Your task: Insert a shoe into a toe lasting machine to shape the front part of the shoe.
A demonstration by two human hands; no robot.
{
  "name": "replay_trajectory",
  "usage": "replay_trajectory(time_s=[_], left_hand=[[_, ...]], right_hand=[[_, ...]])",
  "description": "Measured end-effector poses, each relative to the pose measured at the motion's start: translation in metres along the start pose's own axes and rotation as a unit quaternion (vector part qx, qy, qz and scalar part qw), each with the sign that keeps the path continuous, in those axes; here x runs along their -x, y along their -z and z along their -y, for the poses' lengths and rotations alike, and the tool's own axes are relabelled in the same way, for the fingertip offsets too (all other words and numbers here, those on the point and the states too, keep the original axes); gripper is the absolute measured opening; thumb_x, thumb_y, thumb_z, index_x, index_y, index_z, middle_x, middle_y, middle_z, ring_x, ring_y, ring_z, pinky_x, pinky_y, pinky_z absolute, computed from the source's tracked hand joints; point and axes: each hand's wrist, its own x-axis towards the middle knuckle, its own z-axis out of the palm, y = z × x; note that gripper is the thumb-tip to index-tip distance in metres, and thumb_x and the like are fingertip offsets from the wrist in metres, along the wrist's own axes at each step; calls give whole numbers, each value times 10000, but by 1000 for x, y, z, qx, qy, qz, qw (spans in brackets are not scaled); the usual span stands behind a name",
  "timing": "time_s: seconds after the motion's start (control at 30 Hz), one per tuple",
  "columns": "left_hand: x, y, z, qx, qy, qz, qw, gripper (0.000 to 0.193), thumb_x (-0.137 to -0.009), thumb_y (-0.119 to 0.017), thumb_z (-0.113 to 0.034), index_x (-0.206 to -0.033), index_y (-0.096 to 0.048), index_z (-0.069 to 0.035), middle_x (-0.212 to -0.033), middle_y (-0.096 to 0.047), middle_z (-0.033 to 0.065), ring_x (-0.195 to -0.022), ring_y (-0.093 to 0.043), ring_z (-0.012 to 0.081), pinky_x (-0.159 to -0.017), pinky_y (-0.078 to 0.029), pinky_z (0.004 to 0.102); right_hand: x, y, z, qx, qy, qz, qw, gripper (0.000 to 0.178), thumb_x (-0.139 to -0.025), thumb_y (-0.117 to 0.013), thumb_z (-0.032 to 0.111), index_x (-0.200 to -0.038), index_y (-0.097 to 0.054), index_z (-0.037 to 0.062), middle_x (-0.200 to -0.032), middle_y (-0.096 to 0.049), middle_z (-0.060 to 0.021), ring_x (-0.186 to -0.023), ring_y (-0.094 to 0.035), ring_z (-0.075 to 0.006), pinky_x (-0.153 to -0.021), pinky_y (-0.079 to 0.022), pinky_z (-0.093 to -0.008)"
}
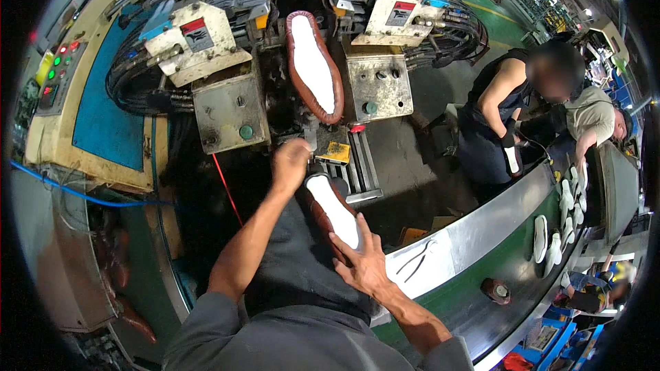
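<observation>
On my lap, sole side up, lies a brown shoe upper [333,209] with a white insole. My right hand [362,261] grips its near end, fingers spread over the insole and edge. My left hand [291,161] is closed beside a metal piece of the machine, just above the far end of this upper; whatever its fingers may hold is hidden. Straight ahead, a second brown shoe upper [313,65] with a white insole sits sole up in the machine, between two side plates.
The machine's left plate [232,113] and right plate [379,86] flank the work, with cables behind. A control panel [58,79] stands left. On the right, a conveyor [447,302] carries pincers [415,261], a brown shoe [496,291] and several white-soled shoes [541,237]. Two co-workers [498,96] bend nearby.
</observation>
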Motion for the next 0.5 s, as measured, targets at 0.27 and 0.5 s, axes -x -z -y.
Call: replay_trajectory(time_s=[0.27,0.5], left_hand=[[-197,-12,-127,341,234,105,904,691,-1003,-807,-351,-1568,-518,-78,-1446,-663,154,-1339,-642,313,-1149,-511,492],[-153,45,-171,344,188,190,900,724,-1011,-722,-176,-1644,-400,-38,-1442,-643,189,-1268,-697,334,-1108,-577,515]], right_hand=[[-48,100,-25,29,-74,-170,982,715,-815,-895,214,-1504,-716,277,-1746,-250,-359,-1385,-533,-519,-1152,-477,-566],[-186,172,-4,60,55,-235,969,747,-850,-844,230,-1561,-640,331,-1726,-259,-358,-1322,-530,-575,-1114,-514,-611]])
